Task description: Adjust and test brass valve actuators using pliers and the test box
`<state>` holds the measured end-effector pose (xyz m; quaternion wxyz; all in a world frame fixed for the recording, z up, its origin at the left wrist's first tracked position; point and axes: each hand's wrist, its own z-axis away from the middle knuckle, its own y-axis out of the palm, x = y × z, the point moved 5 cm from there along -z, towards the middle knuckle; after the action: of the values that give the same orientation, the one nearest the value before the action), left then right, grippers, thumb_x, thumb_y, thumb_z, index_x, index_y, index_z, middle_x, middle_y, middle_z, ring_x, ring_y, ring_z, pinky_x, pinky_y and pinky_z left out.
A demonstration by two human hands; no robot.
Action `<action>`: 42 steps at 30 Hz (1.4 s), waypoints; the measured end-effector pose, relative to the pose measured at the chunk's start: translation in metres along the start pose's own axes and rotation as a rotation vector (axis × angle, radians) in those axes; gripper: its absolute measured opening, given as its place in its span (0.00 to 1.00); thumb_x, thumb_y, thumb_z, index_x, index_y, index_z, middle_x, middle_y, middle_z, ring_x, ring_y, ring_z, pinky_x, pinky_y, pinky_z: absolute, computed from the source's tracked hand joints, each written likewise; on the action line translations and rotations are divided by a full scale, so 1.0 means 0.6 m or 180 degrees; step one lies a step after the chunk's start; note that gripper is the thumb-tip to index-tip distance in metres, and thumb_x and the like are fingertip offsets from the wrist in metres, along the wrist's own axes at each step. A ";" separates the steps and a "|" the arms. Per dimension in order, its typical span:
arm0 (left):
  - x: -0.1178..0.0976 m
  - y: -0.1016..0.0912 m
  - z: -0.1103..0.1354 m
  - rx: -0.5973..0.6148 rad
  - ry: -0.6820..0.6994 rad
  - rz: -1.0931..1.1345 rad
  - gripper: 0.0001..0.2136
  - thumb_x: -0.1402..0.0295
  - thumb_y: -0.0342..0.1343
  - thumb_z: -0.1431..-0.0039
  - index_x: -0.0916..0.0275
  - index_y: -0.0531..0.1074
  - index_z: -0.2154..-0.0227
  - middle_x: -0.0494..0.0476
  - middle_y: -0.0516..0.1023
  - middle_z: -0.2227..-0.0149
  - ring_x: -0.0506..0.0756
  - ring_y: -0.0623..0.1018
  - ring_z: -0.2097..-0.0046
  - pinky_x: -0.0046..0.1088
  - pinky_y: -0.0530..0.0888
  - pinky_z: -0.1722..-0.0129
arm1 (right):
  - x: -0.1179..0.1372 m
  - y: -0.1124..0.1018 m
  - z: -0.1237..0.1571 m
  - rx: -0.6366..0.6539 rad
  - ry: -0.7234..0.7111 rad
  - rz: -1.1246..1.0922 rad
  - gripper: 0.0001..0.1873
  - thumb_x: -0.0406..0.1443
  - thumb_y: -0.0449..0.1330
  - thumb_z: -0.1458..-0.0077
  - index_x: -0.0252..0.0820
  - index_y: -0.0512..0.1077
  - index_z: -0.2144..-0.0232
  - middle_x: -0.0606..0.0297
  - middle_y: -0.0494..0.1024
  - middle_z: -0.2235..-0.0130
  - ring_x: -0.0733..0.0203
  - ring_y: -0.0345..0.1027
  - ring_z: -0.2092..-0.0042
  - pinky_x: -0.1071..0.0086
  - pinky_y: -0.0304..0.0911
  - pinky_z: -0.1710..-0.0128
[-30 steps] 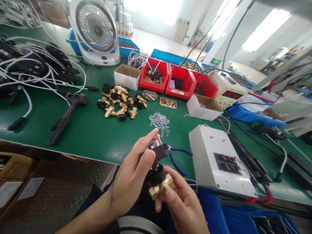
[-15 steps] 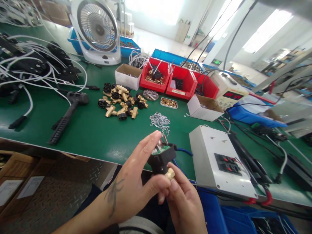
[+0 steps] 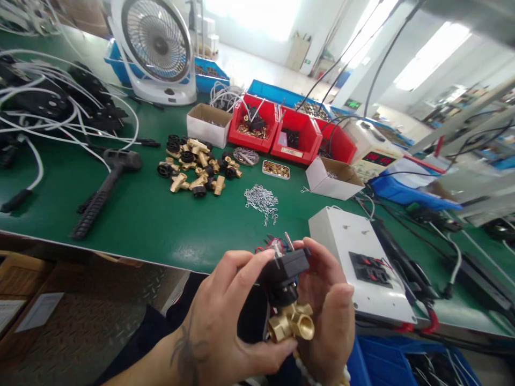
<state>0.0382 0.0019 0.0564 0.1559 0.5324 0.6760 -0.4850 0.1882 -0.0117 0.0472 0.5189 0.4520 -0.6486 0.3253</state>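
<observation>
Both my hands hold one valve assembly in front of the bench edge: a brass tee fitting [image 3: 293, 324] with a black plastic head [image 3: 285, 273] on top, red wires and metal pins sticking up from it. My left hand [image 3: 225, 321] wraps around it from the left, thumb under the brass and fingers curled on the black head. My right hand [image 3: 330, 311] cups it from the right and behind, fingers closed on the black head.
On the green bench [image 3: 153, 214] lie a pile of brass fittings [image 3: 197, 166], loose wire clips [image 3: 262, 201], a black handle [image 3: 102, 190], red bins [image 3: 277, 131], cardboard boxes, a white fan [image 3: 155, 48] and white cables. A white test box [image 3: 358, 262] stands right of my hands.
The assembly has been turned in my hands so the brass tee's open port now faces me. My right hand moved up round the black head, and my left index finger curled in.
</observation>
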 end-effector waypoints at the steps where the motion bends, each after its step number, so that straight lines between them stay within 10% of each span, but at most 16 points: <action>1: -0.005 0.003 0.002 -0.0060 0.0014 0.0016 0.37 0.64 0.62 0.52 0.61 0.56 0.39 0.62 0.69 0.49 0.58 0.75 0.50 0.33 0.79 0.53 | 0.005 0.006 -0.006 -0.0040 -0.0026 -0.0128 0.25 0.52 0.45 0.36 0.48 0.72 0.50 0.57 0.75 0.51 0.52 0.71 0.52 0.55 0.66 0.53; 11: -0.009 0.009 0.003 -0.0205 -0.0171 -0.0129 0.33 0.65 0.60 0.54 0.62 0.58 0.43 0.60 0.72 0.54 0.58 0.76 0.54 0.34 0.79 0.56 | -0.002 0.042 -0.022 -0.0416 0.0434 -0.0538 0.21 0.43 0.42 0.36 0.44 0.73 0.67 0.62 0.75 0.69 0.58 0.72 0.67 0.64 0.67 0.69; 19: 0.089 -0.004 0.004 0.0038 -0.1089 -0.0238 0.25 0.62 0.58 0.48 0.60 0.62 0.47 0.57 0.70 0.57 0.58 0.75 0.58 0.39 0.76 0.57 | -0.057 0.012 -0.144 -0.0011 0.0230 0.2498 0.13 0.42 0.56 0.43 0.39 0.67 0.60 0.56 0.76 0.59 0.57 0.71 0.58 0.62 0.66 0.57; 28: 0.099 -0.003 0.009 0.0256 -0.1105 -0.0137 0.28 0.61 0.58 0.46 0.57 0.59 0.43 0.57 0.68 0.54 0.58 0.74 0.54 0.39 0.75 0.53 | -0.121 0.044 -0.228 0.0807 0.0814 0.4036 0.04 0.31 0.59 0.46 0.39 0.71 0.66 0.54 0.78 0.62 0.52 0.72 0.56 0.63 0.63 0.57; 37: 0.100 -0.006 0.006 0.0346 -0.1161 -0.0039 0.29 0.61 0.59 0.46 0.57 0.58 0.42 0.58 0.68 0.53 0.59 0.74 0.52 0.41 0.74 0.50 | -0.114 0.050 -0.225 0.1233 0.0949 0.4301 0.14 0.20 0.57 0.56 0.34 0.74 0.66 0.48 0.80 0.64 0.47 0.74 0.59 0.62 0.63 0.59; 42: 0.104 -0.002 0.011 0.0277 -0.1251 0.0060 0.29 0.61 0.59 0.46 0.54 0.59 0.42 0.57 0.67 0.52 0.59 0.73 0.50 0.42 0.74 0.49 | -0.083 0.037 -0.197 0.1125 0.0691 0.3661 0.13 0.28 0.54 0.45 0.38 0.73 0.59 0.60 0.79 0.66 0.57 0.74 0.62 0.65 0.66 0.60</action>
<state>0.0111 0.0321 0.0084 0.2662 0.4401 0.6060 -0.6068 0.2148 0.1144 0.0295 0.2404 0.0729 -0.6684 0.7001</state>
